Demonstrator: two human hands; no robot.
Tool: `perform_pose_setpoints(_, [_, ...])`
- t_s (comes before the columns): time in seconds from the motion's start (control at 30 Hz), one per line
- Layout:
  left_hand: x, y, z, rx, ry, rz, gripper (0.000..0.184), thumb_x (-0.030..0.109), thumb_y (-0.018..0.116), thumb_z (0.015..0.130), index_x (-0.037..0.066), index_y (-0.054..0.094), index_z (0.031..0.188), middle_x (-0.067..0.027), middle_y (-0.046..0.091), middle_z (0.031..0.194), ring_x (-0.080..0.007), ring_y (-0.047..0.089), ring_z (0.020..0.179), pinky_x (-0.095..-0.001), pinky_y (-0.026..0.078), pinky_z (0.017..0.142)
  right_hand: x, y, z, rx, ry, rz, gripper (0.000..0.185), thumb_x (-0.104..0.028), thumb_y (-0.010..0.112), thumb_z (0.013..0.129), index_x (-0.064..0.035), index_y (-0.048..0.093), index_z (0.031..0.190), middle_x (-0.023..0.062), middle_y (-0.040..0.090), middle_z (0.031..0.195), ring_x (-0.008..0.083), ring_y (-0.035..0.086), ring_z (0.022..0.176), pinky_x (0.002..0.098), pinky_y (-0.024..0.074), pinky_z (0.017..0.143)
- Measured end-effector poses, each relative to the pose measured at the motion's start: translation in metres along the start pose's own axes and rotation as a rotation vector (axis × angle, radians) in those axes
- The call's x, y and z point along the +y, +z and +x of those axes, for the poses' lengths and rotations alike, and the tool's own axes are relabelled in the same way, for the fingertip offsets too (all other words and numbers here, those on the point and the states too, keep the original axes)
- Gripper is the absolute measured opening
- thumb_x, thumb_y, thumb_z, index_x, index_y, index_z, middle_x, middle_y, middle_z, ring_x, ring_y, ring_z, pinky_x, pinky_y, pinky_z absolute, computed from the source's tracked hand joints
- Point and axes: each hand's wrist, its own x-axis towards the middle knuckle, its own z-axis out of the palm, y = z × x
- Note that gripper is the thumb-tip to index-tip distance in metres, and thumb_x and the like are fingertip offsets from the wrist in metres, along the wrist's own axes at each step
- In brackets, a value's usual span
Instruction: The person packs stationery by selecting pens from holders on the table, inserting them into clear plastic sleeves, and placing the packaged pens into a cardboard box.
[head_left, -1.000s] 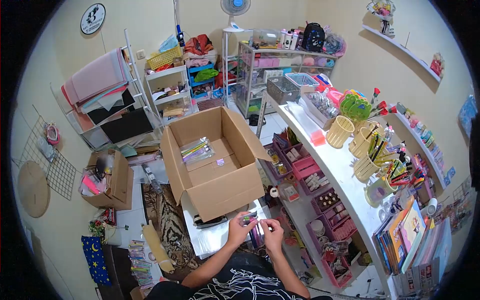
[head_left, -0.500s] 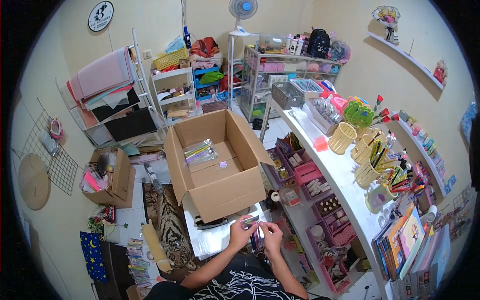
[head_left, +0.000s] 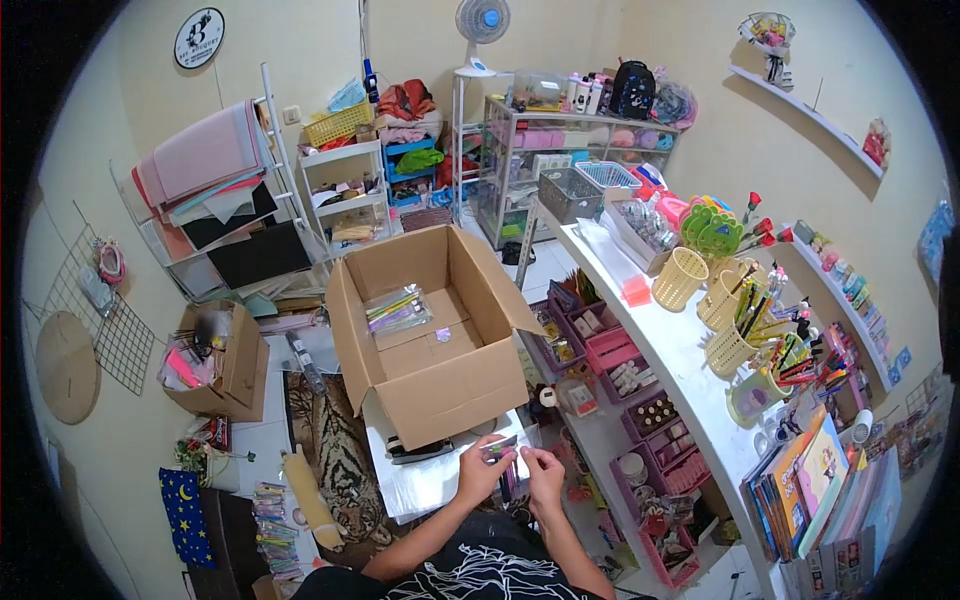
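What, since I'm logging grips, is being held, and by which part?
The left hand holds a purplish bundle near its end away from the person; the right hand is there too, its contact unclear.

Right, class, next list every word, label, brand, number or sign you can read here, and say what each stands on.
"B", large, on the round wall sign.
"BOUQUET", beneath it on the same sign; the word before it and the line below are too small to read surely.
Too small or blurred: any print on the upright booklets, the white bottles and the held bundle.
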Motion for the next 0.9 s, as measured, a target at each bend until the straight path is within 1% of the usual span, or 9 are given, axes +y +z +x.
perform_pose_setpoints(0.27, [0.010,0.001,-0.002,-0.027,-0.015,0.024,0.032,0.006,0.074,0.083,-0.004,0.062,0.110,-0.0082,0.071,0.093,-0.0110,0.066,0.086,-0.0252,0.053,0.076,0.001,-0.004,0.002,-0.018,-0.017,-0.032,0.015,-0.011,0.074,0.085,0.0024,0.070,0.091,0.0023,0.063,0.090,0.0085,0.055,0.081,0.0226,0.0430,0.072])
perform_pose_setpoints(0.37, [0.010,0.002,-0.002,-0.043,-0.006,0.035,0.034,0.007,0.074,0.083,-0.004,0.062,0.113,-0.0084,0.071,0.094,-0.0108,0.066,0.085,-0.0245,0.053,0.074,0.006,-0.004,0.004,0.003,-0.023,-0.058,0.015,-0.012,0.074,0.085,0.0011,0.070,0.090,0.0014,0.064,0.087,0.0077,0.055,0.078,0.0220,0.0428,0.070])
perform_pose_setpoints(0.43, [0.012,0.001,-0.002,-0.053,-0.056,0.061,0.034,0.003,0.073,0.083,-0.004,0.062,0.114,-0.0075,0.069,0.101,-0.0109,0.064,0.090,-0.0255,0.052,0.081,0.011,-0.003,0.006,0.015,-0.036,-0.048,0.013,-0.012,0.075,0.084,-0.0002,0.070,0.088,0.0002,0.064,0.083,0.0070,0.054,0.075,0.0216,0.0421,0.067])
perform_pose_setpoints(0.47, [0.010,0.000,-0.002,-0.053,-0.056,0.061,0.034,0.003,0.073,0.083,-0.004,0.062,0.114,-0.0075,0.069,0.101,-0.0109,0.064,0.090,-0.0255,0.052,0.081,0.013,-0.003,0.008,0.015,-0.035,-0.048,0.013,-0.012,0.075,0.084,-0.0002,0.070,0.088,0.0002,0.064,0.083,0.0070,0.054,0.075,0.0216,0.0421,0.067])
perform_pose_setpoints(0.53, [0.004,-0.002,0.000,-0.053,-0.003,0.083,0.037,0.009,0.075,0.083,-0.003,0.064,0.115,-0.0094,0.072,0.094,-0.0100,0.066,0.082,-0.0239,0.053,0.071,0.014,-0.003,0.009,0.024,-0.035,-0.039,0.013,-0.013,0.075,0.084,-0.0010,0.071,0.086,-0.0005,0.064,0.080,0.0066,0.054,0.072,0.0214,0.0417,0.066])
perform_pose_setpoints(0.67, [0.000,-0.005,0.000,-0.059,-0.021,0.126,0.037,0.010,0.075,0.083,-0.004,0.064,0.116,-0.0092,0.072,0.093,-0.0098,0.066,0.082,-0.0237,0.053,0.072,0.008,-0.004,0.007,0.001,-0.009,-0.056,0.014,-0.014,0.075,0.084,-0.0005,0.071,0.087,-0.0005,0.064,0.080,0.0063,0.053,0.072,0.0212,0.0412,0.065])
perform_pose_setpoints(0.73, [0.006,-0.005,0.000,-0.077,-0.017,0.036,0.038,0.010,0.075,0.083,-0.004,0.063,0.116,-0.0090,0.072,0.095,-0.0093,0.066,0.083,-0.0238,0.053,0.073,0.005,-0.005,0.007,-0.038,0.020,-0.054,0.017,-0.017,0.075,0.085,-0.0009,0.071,0.086,-0.0009,0.064,0.078,0.0059,0.053,0.071,0.0206,0.0398,0.064])
perform_pose_setpoints(0.87, [0.004,-0.006,0.001,-0.078,-0.016,-0.016,0.038,0.009,0.075,0.083,-0.005,0.063,0.116,-0.0089,0.072,0.096,-0.0096,0.066,0.085,-0.0242,0.053,0.075,0.003,-0.009,0.007,-0.054,0.046,-0.130,0.019,-0.020,0.076,0.084,-0.0013,0.072,0.084,-0.0019,0.062,0.075,0.0058,0.051,0.069,0.0204,0.0377,0.063])
perform_pose_setpoints(0.9, [0.007,-0.007,0.000,-0.091,-0.018,-0.017,0.037,0.008,0.075,0.083,-0.005,0.063,0.116,-0.0090,0.072,0.097,-0.0100,0.066,0.085,-0.0245,0.053,0.076,0.003,-0.009,0.005,-0.058,0.035,-0.127,0.020,-0.021,0.076,0.084,-0.0021,0.072,0.081,-0.0026,0.060,0.073,0.0051,0.050,0.068,0.0206,0.0361,0.061])
